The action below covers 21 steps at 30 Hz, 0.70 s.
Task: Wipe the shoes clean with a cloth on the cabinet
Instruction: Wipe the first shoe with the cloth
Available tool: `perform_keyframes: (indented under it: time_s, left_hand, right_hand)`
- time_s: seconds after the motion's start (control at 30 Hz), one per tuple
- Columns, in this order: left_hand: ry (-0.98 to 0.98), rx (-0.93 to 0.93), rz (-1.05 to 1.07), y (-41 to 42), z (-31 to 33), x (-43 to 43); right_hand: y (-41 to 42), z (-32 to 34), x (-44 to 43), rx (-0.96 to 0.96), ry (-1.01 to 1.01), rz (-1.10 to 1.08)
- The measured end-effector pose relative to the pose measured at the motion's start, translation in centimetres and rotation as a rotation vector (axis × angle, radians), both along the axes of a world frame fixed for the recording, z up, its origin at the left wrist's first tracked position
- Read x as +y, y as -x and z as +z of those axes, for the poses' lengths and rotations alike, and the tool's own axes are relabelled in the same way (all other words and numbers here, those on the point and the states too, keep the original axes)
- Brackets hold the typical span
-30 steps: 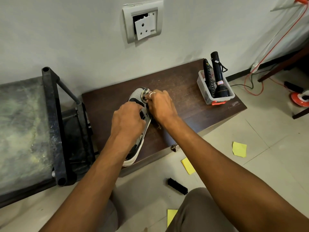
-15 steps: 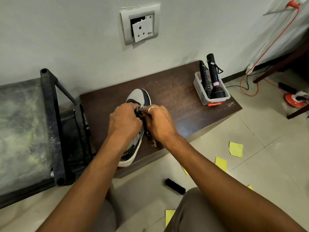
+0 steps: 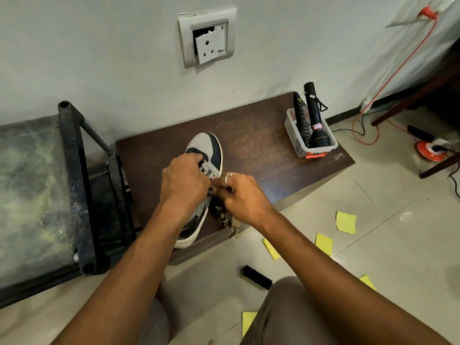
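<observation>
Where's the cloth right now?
In the head view, the cloth is bunched under the right hand, just right of the shoe, dangling over the front edge of the cabinet.

Single wide-angle view from a head-worn camera, facing forward and steeply down. Close above the dark wooden cabinet [image 3: 273,150], seen from its front edge, angled toward the wall [image 3: 112,58] behind and tiled floor [image 3: 398,245] at right.

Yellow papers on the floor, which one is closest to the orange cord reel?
The five-sided yellow paper highest in the view; the others all lie lower.
</observation>
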<state>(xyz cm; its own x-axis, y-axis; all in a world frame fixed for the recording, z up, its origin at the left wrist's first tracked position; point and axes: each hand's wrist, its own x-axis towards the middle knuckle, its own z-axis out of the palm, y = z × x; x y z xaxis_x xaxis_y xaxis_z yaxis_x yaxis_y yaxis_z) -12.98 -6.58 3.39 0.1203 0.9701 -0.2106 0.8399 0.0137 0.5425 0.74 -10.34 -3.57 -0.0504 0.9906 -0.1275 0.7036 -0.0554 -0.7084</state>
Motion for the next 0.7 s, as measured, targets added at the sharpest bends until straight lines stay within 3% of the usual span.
perform_keyframes:
  time_s: [0.1, 0.23, 0.7]
  left_hand:
    - [0.01, 0.003, -0.004, 0.0, 0.2, -0.1]
    - [0.019, 0.008, -0.01, 0.1, 0.5, -0.2]
    - [0.001, 0.012, -0.054, 0.3, 0.3, 0.0]
  right_hand:
    - [-0.9, 0.8, 1.0, 0.077, -0.034, -0.062]
    - [-0.9, -0.3, 5.7, -0.104, -0.287, -0.26]
    - [1.0, -2.5, 5.1, -0.2, -0.26, -0.263]
